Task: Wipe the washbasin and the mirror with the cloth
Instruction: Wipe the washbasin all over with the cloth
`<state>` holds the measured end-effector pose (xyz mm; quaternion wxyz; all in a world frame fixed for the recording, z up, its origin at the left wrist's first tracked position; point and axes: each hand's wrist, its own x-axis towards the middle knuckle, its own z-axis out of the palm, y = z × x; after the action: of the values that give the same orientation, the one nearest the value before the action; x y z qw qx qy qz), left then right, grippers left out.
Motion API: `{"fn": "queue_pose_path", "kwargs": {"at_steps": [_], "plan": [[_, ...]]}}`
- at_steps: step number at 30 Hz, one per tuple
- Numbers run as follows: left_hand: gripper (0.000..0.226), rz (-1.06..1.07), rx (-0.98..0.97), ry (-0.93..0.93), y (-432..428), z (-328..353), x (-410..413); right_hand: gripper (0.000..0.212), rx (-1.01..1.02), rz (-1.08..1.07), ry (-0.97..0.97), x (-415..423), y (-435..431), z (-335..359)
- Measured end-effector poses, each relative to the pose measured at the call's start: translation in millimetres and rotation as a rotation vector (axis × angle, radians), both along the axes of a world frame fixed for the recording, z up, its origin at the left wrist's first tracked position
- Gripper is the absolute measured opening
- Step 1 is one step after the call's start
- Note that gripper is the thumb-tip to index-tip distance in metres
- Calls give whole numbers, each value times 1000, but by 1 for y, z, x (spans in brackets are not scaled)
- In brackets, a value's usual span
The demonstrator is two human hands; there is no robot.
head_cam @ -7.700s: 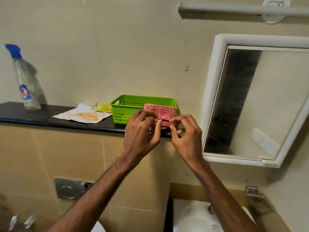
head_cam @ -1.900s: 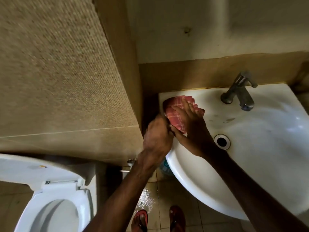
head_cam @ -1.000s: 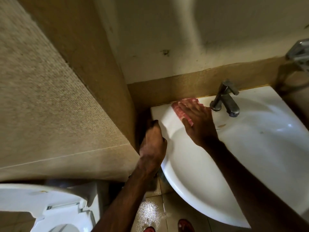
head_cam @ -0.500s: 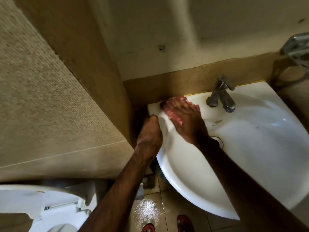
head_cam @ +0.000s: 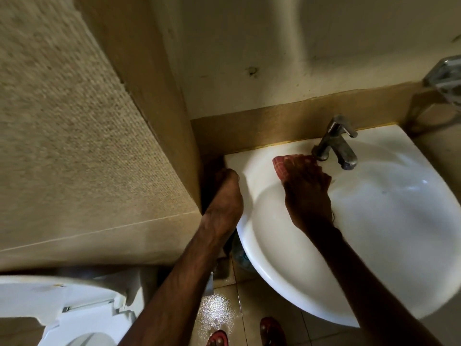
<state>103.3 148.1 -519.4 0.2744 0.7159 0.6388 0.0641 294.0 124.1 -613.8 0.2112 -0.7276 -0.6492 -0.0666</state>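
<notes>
The white washbasin (head_cam: 389, 228) fills the right half of the view, with a chrome tap (head_cam: 335, 142) at its back rim. My right hand (head_cam: 308, 193) presses the red checked cloth (head_cam: 283, 164) flat on the back ledge, just left of the tap's base. Only the cloth's far and left edges show beyond my fingers. My left hand (head_cam: 225, 198) grips the basin's left rim near the corner. The mirror is out of view.
A tiled wall corner (head_cam: 159, 136) juts out just left of the basin. A white toilet (head_cam: 74, 313) stands at the lower left. A metal holder (head_cam: 446, 78) sticks out at the right edge. Wet floor tiles and my sandalled feet (head_cam: 249, 335) lie below.
My right hand has slid the cloth right along the back ledge, from the left corner up to the tap's base. The left hand stays on the rim.
</notes>
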Motion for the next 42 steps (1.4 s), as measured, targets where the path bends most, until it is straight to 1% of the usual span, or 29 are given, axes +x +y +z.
{"fn": "queue_pose_path", "kwargs": {"at_steps": [2, 3, 4, 7, 8, 10, 11, 14, 16, 18, 20, 22, 24, 26, 27, 29, 30, 32, 34, 35, 36, 39, 40, 41, 42], "plan": [[39, -53, -14, 17, -1, 0, 3, 45, -60, 46, 31, 7, 11, 0], [38, -45, -19, 41, -1, -1, 5, 46, -92, 66, 28, 11, 23, 2], [38, -44, 6, 100, -2, 0, 8, 48, -109, 69, 23, 14, 34, 5], [40, -7, 13, 187, -5, 4, 14, 49, -37, 27, 22, 11, 49, 14], [41, -11, 25, 212, -6, 3, 15, 49, -8, 11, 2, 5, 43, 18], [42, -33, 27, 241, -6, 5, 17, 49, -14, -5, -62, -4, 23, 19], [43, -46, 24, 256, -6, 5, 17, 51, -9, -7, -65, -4, 13, 14], [42, -82, 51, 294, -5, 7, 17, 53, -33, -2, 37, -1, -16, 2], [39, -88, 57, 302, -4, 5, 18, 44, -21, 5, 90, 1, -16, 6], [38, -88, 54, 330, -4, 5, 21, 35, 12, 11, 72, 0, 7, 14], [37, -94, 68, 366, -6, 4, 23, 43, -26, -31, 55, -3, 38, 20], [37, -105, 77, 397, -8, 4, 24, 54, -108, -103, 123, -7, 52, 18], [40, -112, 75, 401, -9, 3, 23, 57, -102, -105, 125, -10, 46, 12], [43, -124, 64, 394, -7, 3, 22, 56, -81, -40, 34, -9, 27, 15], [44, -129, 59, 383, -7, 3, 21, 55, -39, -9, 14, -9, 18, 15], [44, -130, 57, 363, -5, 2, 20, 61, 44, 25, 45, -13, -6, 10], [45, -125, 58, 355, -4, 2, 19, 61, 53, 37, 68, -12, -16, 8], [44, -113, 64, 341, -3, 0, 18, 51, 34, 81, 56, -8, -22, 10], [43, -101, 68, 330, -3, -1, 19, 39, 1, 122, 26, -2, -7, 19], [42, -85, 65, 320, -3, -1, 20, 36, -4, 140, 6, -1, 6, 21], [41, -65, 60, 313, -3, 1, 21, 37, -20, 127, 12, -2, 19, 22], [43, -24, 53, 295, -6, 2, 22, 49, -59, -47, 137, -8, 46, 13], [45, -22, 48, 291, -8, 1, 22, 51, -81, -73, 148, -13, 46, 11], [46, -21, 43, 282, -9, 0, 22, 50, -89, -51, 115, -18, 39, 14], [48, -21, 41, 268, -10, -1, 21, 48, -84, 18, 66, -23, 29, 17]]}}
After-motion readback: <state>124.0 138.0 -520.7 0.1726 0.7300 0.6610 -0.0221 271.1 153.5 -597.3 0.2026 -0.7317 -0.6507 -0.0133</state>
